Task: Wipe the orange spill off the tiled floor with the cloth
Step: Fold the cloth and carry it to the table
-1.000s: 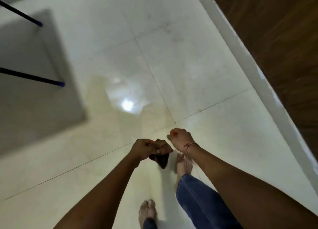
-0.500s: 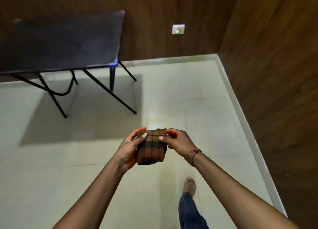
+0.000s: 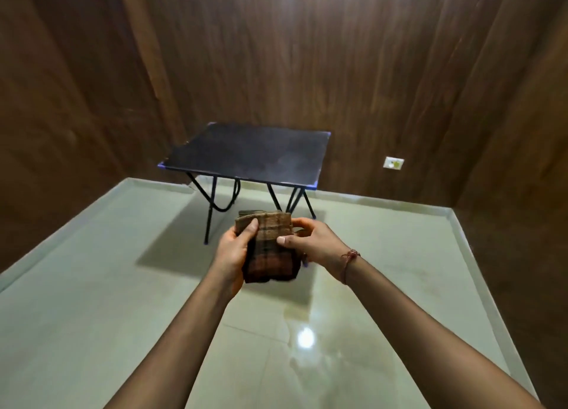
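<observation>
A folded brown checked cloth (image 3: 270,248) is held up in front of me at chest height, above the pale tiled floor (image 3: 92,316). My left hand (image 3: 235,248) grips its left edge with the thumb on the front. My right hand (image 3: 310,242) holds the right edge, thumb pressed on the cloth; a red thread circles that wrist. Both arms reach forward from the bottom of the view. No orange spill shows on the visible floor.
A dark folding table (image 3: 249,156) on black metal legs stands against the far wooden wall (image 3: 307,55). A white wall socket (image 3: 393,163) sits low on the right. Wooden walls close in on the left and right. A lamp glare (image 3: 305,337) reflects off the floor.
My view has lifted from the floor at my feet to the room ahead. The cloth went from bunched low near the floor to held flat and raised between both hands.
</observation>
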`<state>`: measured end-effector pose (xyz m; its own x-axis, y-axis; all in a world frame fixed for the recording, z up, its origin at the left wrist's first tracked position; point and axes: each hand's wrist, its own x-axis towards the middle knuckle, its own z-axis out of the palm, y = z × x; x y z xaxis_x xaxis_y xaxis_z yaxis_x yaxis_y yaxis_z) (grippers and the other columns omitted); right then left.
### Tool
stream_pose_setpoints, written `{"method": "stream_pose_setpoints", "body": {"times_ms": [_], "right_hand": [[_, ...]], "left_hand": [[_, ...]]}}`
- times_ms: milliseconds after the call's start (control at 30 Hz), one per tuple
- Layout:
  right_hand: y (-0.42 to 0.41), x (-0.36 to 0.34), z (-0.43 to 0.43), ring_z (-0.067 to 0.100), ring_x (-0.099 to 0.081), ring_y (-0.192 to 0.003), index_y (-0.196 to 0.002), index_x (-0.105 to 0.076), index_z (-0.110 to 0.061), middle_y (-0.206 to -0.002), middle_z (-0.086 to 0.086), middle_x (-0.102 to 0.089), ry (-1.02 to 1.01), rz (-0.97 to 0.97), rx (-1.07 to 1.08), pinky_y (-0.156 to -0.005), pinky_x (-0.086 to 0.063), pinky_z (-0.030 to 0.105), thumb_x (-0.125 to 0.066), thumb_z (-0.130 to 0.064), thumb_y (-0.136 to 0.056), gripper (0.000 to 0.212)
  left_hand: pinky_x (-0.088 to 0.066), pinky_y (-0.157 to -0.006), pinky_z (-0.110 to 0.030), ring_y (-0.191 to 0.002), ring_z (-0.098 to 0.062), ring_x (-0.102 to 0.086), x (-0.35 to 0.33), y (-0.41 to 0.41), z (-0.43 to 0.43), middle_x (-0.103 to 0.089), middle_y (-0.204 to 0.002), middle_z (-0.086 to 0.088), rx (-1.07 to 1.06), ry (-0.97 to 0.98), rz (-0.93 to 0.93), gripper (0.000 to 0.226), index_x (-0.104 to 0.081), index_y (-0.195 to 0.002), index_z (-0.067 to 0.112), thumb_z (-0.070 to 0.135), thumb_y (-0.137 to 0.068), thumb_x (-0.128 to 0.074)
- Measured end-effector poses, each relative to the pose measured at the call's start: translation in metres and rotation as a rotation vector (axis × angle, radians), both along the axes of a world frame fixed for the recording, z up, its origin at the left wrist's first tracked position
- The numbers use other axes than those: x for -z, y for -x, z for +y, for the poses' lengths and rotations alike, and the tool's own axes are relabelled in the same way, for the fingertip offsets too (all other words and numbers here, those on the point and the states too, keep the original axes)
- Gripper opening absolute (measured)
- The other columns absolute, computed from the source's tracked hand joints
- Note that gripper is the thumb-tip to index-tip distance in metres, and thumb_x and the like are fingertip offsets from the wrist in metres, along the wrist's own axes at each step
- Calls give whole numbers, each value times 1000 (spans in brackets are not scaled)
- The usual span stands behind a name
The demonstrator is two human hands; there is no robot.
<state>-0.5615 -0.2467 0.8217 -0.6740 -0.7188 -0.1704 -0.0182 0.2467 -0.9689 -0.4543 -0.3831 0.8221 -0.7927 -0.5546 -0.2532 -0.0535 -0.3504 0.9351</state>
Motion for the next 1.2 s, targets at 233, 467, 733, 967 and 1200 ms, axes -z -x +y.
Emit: {"method": "stream_pose_setpoints", "body": {"times_ms": [233, 467, 733, 967, 1200], "right_hand": [[-38, -52, -57, 30, -69, -98, -102, -69, -12, -101, 13, -72, 40, 59, -23, -90, -55, 48, -71, -25, -85, 22], [-50, -80, -77, 24, -68, -99, -120, -59, -18, -109, 12, -69, 77, 60, -80, -92, -55, 43, -66, -20, -91, 29], [-25, -91, -83, 23, -65, -104, -125, -56, -22, -111, 6, -66, 86, 210, -23, -90, -56, 41, -71, -9, -83, 46], [-7, -136, -69, 21, -68, -94, -106, -64, -21, -99, 7, -70, 134, 222, -271, -85, -57, 34, -62, 1, -86, 30], [16, -122, -95, 24, -65, -102, -125, -57, -18, -110, 9, -66, 211, 4, -143, -85, -56, 36, -65, -13, -90, 35]], "left_hand": [[-50, -79, -35, -93, -17, -62, -34, -36, -35, -68, -107, 0, -25, 112, -140, 44, -64, -115, 20, 55, -94, -48], [-49, -95, -48, -114, -30, -61, -57, -48, -38, -67, -120, -11, 90, -61, 11, 68, -64, -121, 21, 73, -84, -43], [-52, -49, -25, -89, -25, -67, -72, -46, -43, -71, -104, -10, 18, -204, 208, 37, -65, -111, 12, 32, -101, -35], [-56, -88, -41, -109, -26, -65, -64, -75, -81, -68, -119, -12, 169, -162, 303, 33, -71, -110, 15, 36, -93, -53], [-57, -81, -30, -104, -23, -68, -73, -43, -76, -70, -114, -11, 252, 139, 140, 34, -58, -122, 7, 15, -90, -65]]}}
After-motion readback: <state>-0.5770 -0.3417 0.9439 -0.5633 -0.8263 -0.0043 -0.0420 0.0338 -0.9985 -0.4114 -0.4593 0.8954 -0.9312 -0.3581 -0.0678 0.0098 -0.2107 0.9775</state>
